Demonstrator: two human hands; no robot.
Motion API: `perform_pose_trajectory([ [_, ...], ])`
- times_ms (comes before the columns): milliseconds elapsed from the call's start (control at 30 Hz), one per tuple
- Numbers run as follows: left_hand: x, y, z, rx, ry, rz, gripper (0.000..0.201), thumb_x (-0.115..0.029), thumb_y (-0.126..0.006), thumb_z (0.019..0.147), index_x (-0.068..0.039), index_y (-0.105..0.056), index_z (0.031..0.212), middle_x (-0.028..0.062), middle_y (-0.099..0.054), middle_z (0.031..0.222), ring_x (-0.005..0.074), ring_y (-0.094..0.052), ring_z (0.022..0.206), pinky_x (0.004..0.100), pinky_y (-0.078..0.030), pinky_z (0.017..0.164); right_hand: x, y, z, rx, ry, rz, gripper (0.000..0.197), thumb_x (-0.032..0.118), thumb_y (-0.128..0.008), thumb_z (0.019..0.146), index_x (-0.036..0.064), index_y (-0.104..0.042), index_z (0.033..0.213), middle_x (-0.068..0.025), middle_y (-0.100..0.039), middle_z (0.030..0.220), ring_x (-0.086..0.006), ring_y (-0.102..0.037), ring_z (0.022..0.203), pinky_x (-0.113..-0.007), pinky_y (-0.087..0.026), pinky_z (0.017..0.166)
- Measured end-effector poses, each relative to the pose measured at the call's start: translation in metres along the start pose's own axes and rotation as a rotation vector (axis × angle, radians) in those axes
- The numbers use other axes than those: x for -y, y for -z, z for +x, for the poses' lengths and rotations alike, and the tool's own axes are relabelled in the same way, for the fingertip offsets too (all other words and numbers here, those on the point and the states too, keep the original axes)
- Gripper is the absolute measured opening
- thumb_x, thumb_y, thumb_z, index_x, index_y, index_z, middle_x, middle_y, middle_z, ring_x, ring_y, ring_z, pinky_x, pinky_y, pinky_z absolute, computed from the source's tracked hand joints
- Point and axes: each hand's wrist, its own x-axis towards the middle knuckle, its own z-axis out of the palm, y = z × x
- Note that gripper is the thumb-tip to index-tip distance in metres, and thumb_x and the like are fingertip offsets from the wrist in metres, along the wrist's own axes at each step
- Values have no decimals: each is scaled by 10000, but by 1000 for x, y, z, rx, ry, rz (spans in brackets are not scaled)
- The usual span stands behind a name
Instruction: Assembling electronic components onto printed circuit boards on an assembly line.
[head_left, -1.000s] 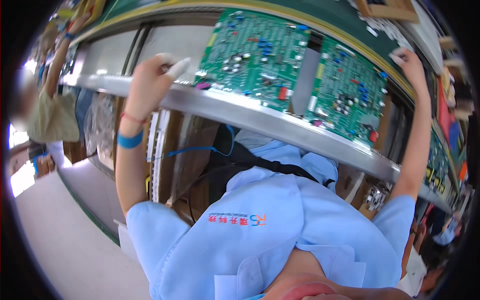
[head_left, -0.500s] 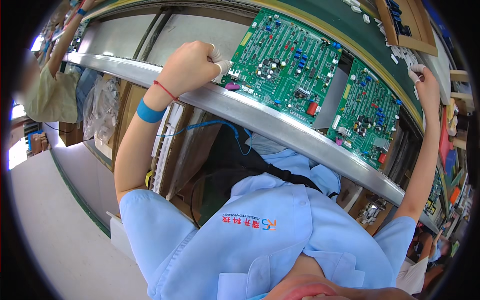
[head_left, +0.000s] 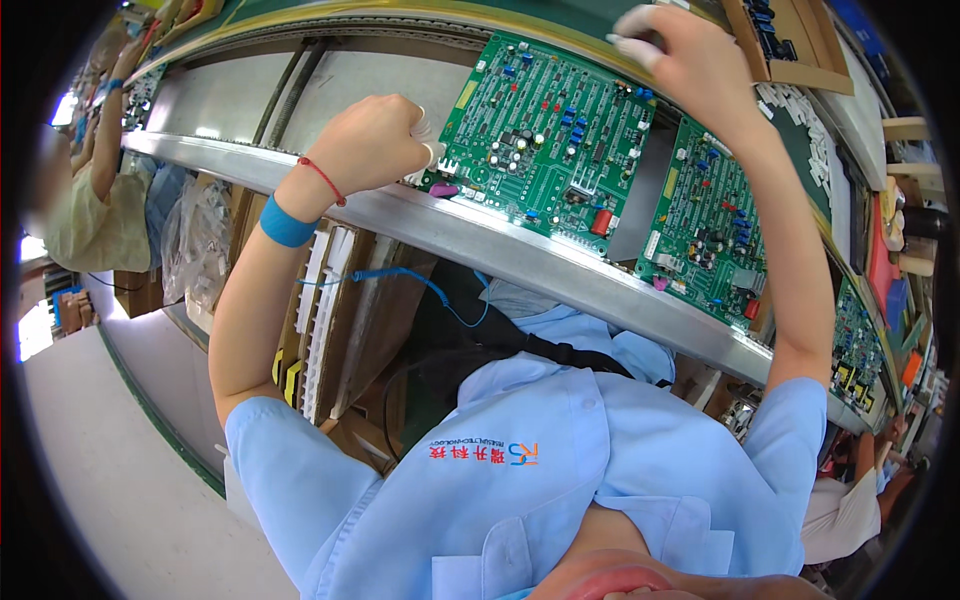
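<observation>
Head: two hands [head_left: 365, 145] [head_left: 705, 75] (two boards [head_left: 545, 140] [head_left: 705, 225] nearby)

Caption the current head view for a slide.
Left hand at the near left corner of a green circuit board, right hand beyond its far right corner.

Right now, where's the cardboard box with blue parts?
Head view, upper right: the cardboard box is just right of the right hand, beyond the scattered white parts.

This is an electronics assembly workshop: green circuit boards [head_left: 540, 110] rest along a metal rail [head_left: 500, 238], loose white parts [head_left: 800, 125] and a cardboard box [head_left: 806, 76] lie beyond, another person [head_left: 110, 222] is farther left; figures [head_left: 842, 518] at the blurred right rim are probably co-workers.
</observation>
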Motion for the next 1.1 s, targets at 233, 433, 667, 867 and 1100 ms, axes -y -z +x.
perform_pose_trajectory([
  [233,4,0,2,28,5,-37,191,-92,-570,699,73,-654,745,243,-627,699,370,-627,659,413,-499,641,31,-43,46,-27,120,254,180,194,-611,788,52,-714,827,-163,-691,842,-332,-663,840,-440,-520,738],
  [433,5,2,-1,24,10,-93,222,-141,-577,687,71,-639,703,257,-619,696,408,-619,677,455,-509,698,50,-42,51,241,-115,65,158,173,-618,775,51,-715,801,-166,-689,823,-333,-669,828,-440,-523,714],
  [667,12,-1,1,27,-5,-97,169,-72,-550,714,73,-631,747,252,-565,641,339,-573,573,404,-466,584,50,-51,44,118,9,-64,125,132,-601,763,47,-687,731,-163,-671,767,-340,-662,780,-447,-515,677],
  [867,4,2,2,43,14,-75,183,-80,-555,714,77,-642,752,248,-596,659,354,-597,601,400,-485,607,49,-54,46,117,22,-106,131,135,-595,765,45,-688,747,-167,-669,776,-337,-662,782,-446,-513,678],
  [1100,0,7,8,82,-14,49,255,-197,-612,765,53,-648,730,234,-622,687,377,-623,672,431,-502,660,39,-16,34,136,-69,55,198,239,-620,820,65,-708,854,-143,-688,867,-321,-653,864,-422,-512,747],
])
